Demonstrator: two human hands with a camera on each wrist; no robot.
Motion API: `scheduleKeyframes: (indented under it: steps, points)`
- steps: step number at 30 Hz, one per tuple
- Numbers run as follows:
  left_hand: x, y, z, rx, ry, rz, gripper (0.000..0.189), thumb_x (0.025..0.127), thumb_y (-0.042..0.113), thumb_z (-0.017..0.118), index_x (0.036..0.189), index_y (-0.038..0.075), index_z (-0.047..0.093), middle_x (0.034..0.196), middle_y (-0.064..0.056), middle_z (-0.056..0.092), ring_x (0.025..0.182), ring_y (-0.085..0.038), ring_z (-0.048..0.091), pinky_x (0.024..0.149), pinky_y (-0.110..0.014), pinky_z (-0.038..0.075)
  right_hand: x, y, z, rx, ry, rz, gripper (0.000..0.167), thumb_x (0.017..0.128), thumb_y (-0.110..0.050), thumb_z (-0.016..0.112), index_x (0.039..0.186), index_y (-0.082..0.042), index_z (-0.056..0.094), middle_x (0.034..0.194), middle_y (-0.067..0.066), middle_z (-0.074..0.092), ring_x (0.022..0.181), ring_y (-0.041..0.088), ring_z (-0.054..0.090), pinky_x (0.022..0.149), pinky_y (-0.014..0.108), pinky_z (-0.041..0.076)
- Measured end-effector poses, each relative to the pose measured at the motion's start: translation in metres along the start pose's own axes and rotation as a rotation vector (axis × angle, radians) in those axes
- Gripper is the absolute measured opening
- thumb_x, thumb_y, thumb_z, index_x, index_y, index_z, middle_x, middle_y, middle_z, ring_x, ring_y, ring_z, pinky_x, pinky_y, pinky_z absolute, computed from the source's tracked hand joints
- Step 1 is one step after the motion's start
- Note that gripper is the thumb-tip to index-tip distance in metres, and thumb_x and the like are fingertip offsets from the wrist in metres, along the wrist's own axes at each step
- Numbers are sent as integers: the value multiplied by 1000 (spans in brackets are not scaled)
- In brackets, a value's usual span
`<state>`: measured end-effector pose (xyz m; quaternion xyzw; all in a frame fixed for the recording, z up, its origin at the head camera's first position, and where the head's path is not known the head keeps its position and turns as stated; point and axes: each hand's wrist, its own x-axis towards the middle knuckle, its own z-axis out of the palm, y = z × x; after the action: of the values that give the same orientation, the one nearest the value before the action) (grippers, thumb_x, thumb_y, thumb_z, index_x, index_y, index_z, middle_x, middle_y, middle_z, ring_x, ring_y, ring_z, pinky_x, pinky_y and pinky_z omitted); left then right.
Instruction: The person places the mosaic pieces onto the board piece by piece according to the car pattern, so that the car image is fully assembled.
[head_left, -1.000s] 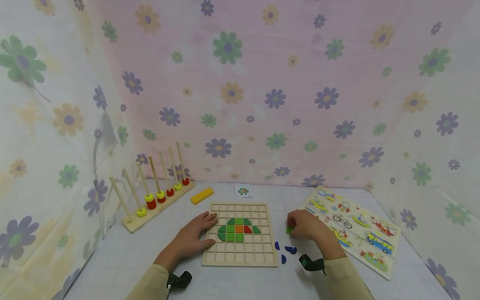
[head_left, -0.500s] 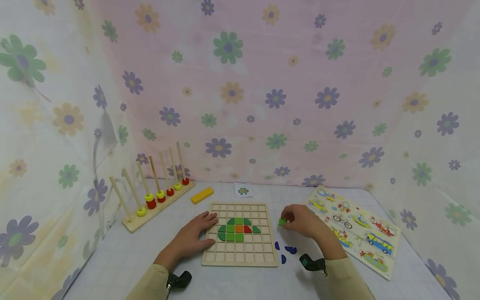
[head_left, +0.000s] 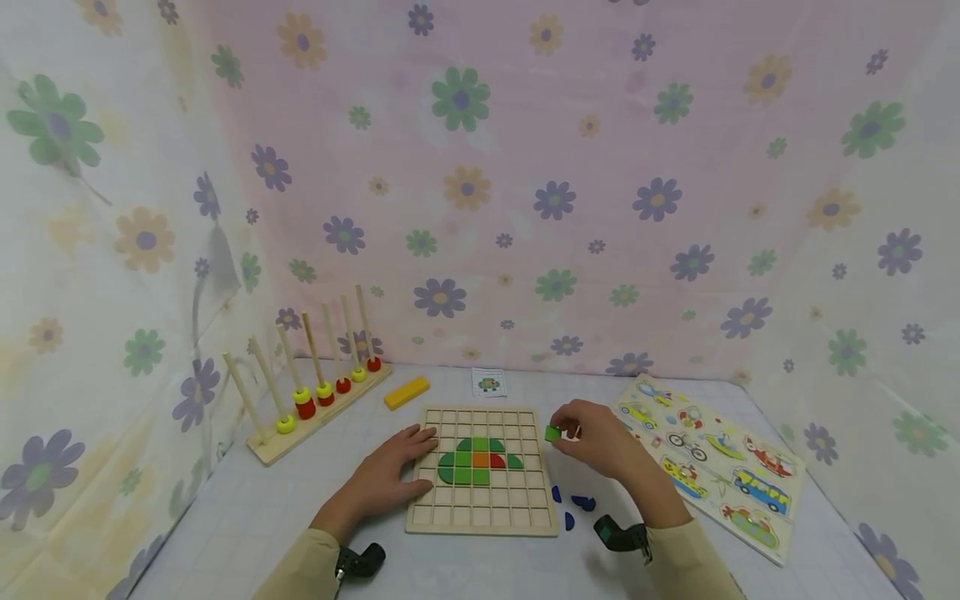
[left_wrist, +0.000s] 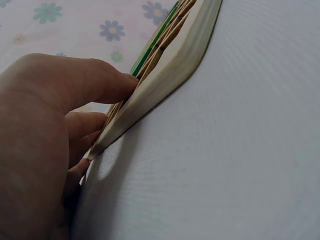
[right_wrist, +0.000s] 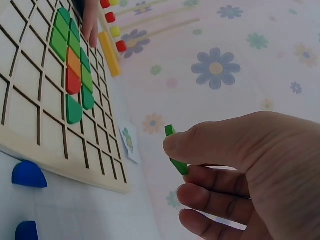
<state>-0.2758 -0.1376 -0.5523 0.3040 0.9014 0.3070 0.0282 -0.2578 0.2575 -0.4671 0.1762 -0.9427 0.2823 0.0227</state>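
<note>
My right hand (head_left: 596, 437) pinches a green square tile (head_left: 552, 433) between thumb and fingers, just off the right edge of the wooden grid board (head_left: 480, 521). In the right wrist view the tile (right_wrist: 179, 166) is seen nearly edge-on, raised beside the board. My left hand (head_left: 382, 475) rests on the board's left edge with fingers spread; its thumb (left_wrist: 115, 87) touches the rim in the left wrist view. Several green tiles (head_left: 480, 477), an orange tile (head_left: 480, 459) and a red rounded tile (head_left: 497, 461) sit in the middle cells.
Blue half-round pieces (head_left: 569, 522) lie right of the board. Behind it are a small picture card (head_left: 489, 383) and a yellow block (head_left: 407, 392). A peg stand with red and yellow beads (head_left: 322, 417) stands left; a vehicle picture board (head_left: 712, 467) lies right.
My right hand has moved left toward the board with the green tile, which now shows more clearly at the fingertips. The left hand stays on the board's edge. The head view has shifted slightly.
</note>
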Motion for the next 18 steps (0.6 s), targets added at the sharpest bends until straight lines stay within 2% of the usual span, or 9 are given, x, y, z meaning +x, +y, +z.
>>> scheduleKeyframes:
  steps: [18]
  points:
    - [1, -3, 1, 10, -5, -5, 71, 98, 45, 71, 159, 11, 57, 170, -2, 45, 161, -37, 29, 122, -68, 30, 2, -28, 13, 13, -19, -38, 20, 93, -11, 86, 110, -17, 79, 98, -8, 66, 88, 14, 58, 78, 31, 56]
